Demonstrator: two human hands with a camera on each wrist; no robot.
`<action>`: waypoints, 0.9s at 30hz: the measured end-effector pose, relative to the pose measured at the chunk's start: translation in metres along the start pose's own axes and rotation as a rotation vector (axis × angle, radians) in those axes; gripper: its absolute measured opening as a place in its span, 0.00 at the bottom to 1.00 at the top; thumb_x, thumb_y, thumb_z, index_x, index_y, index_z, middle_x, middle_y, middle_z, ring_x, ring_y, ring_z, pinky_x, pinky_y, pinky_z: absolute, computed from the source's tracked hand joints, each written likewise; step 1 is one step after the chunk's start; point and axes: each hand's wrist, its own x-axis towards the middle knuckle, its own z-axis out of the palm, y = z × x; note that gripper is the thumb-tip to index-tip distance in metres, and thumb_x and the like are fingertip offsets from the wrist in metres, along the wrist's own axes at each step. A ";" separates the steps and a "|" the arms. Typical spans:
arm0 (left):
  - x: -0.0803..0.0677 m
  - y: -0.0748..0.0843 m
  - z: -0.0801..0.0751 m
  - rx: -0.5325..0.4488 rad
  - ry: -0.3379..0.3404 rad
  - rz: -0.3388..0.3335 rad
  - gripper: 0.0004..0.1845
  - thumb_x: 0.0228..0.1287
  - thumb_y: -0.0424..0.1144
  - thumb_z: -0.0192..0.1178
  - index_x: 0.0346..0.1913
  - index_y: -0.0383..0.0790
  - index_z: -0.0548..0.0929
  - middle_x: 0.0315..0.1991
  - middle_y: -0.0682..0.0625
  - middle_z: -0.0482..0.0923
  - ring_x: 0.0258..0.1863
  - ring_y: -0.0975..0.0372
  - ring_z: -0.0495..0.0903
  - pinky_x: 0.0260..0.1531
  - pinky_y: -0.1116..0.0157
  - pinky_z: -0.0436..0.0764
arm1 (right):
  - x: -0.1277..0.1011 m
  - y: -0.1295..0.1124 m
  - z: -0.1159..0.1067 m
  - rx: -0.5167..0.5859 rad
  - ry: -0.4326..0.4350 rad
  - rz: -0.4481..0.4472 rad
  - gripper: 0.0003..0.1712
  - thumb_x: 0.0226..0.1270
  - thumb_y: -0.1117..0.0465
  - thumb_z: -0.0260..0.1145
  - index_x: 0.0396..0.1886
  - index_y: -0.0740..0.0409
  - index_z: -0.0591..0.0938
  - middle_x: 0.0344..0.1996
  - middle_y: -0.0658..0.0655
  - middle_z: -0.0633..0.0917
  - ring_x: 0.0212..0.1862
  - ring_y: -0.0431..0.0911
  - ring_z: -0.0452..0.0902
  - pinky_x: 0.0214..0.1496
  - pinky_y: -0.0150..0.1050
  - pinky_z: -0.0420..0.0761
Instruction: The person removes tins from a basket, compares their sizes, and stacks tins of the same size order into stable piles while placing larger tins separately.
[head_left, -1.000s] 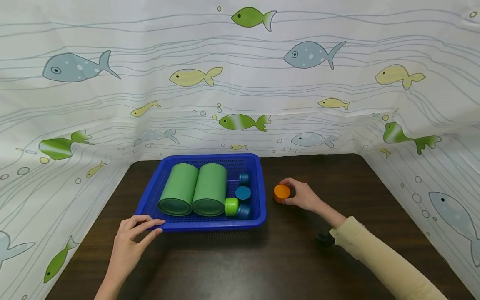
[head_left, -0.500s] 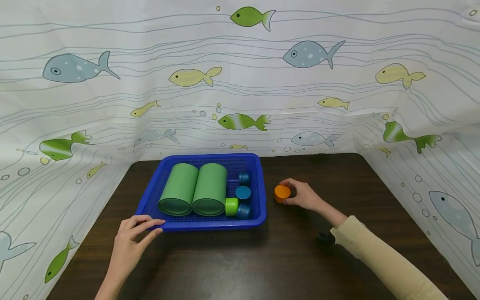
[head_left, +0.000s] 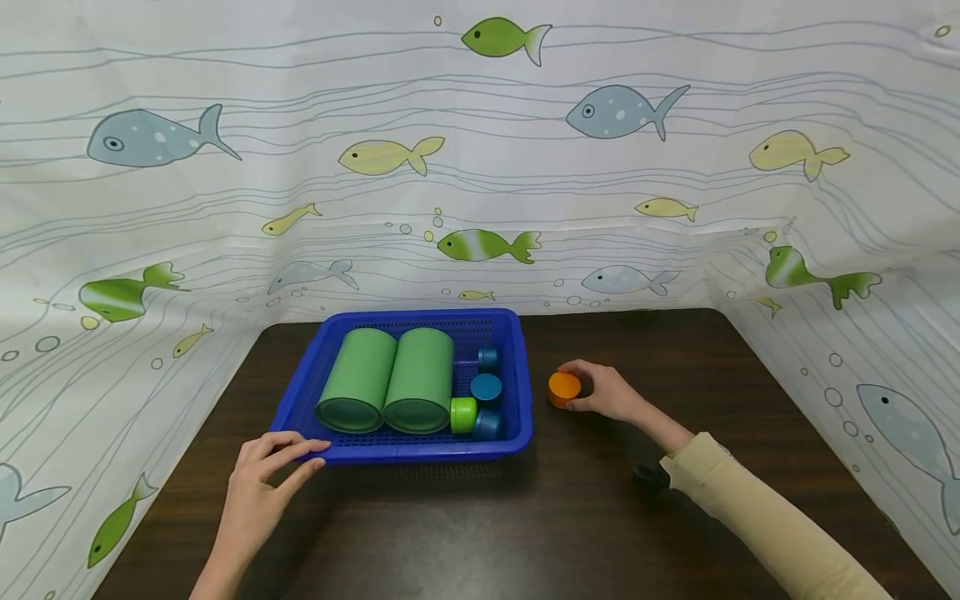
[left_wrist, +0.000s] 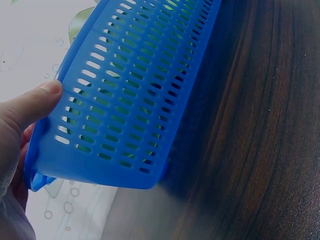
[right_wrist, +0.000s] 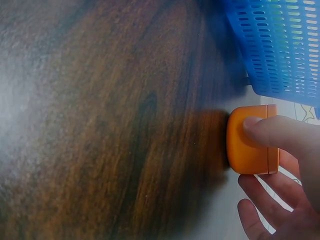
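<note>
Nothing of note has moved since the earlier frames: both hands and every object sit where they were, with only a slight drift of the camera.

At centre right of the head view, the right hand [head_left: 607,392] holds the orange cap [head_left: 563,388], a short, squat, bright orange cylinder with a smooth flat top. It stands flat on the dark wood-grain bench [head_left: 570,517], just beside the right wall of the blue basket [head_left: 517,379] but apart from it. In the right wrist view the thumb [right_wrist: 270,131] presses across the side of the orange cap [right_wrist: 248,146], which shows a thin seam near one end, while the other fingers curl round behind it.

At lower left of the head view, the left hand [head_left: 262,483] grips the near left corner of the basket, fingers over the rim. The left wrist view shows the thumb [left_wrist: 35,102] laid against the slotted wall of the blue basket [left_wrist: 130,100].

Inside the basket two large green cylinders [head_left: 390,379] lie side by side, touching, open ends toward the camera. To their right sit a small lime-green cap [head_left: 463,413] and three small blue caps [head_left: 487,387] in a row along the right wall.

Behind the bench hangs a white curtain printed with fish [head_left: 480,150].
</note>
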 end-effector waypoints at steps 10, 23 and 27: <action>0.000 0.002 -0.001 0.005 -0.004 -0.007 0.22 0.39 0.22 0.76 0.38 0.50 0.91 0.37 0.58 0.78 0.48 0.75 0.64 0.49 0.76 0.57 | 0.000 0.001 0.000 -0.003 -0.007 -0.001 0.34 0.57 0.61 0.76 0.64 0.57 0.75 0.62 0.62 0.79 0.61 0.58 0.76 0.66 0.59 0.73; -0.001 0.000 0.000 0.003 -0.002 0.000 0.22 0.38 0.22 0.76 0.38 0.50 0.91 0.37 0.59 0.78 0.48 0.75 0.64 0.49 0.75 0.57 | 0.003 -0.009 -0.013 -0.004 -0.024 -0.025 0.44 0.54 0.55 0.78 0.69 0.59 0.70 0.67 0.64 0.75 0.66 0.60 0.73 0.67 0.59 0.71; 0.000 -0.001 0.000 0.001 0.001 0.007 0.22 0.38 0.23 0.76 0.38 0.50 0.91 0.37 0.59 0.78 0.49 0.74 0.64 0.49 0.75 0.57 | 0.007 -0.017 -0.023 -0.015 -0.008 -0.045 0.43 0.55 0.57 0.78 0.69 0.59 0.70 0.66 0.65 0.76 0.63 0.61 0.74 0.65 0.59 0.73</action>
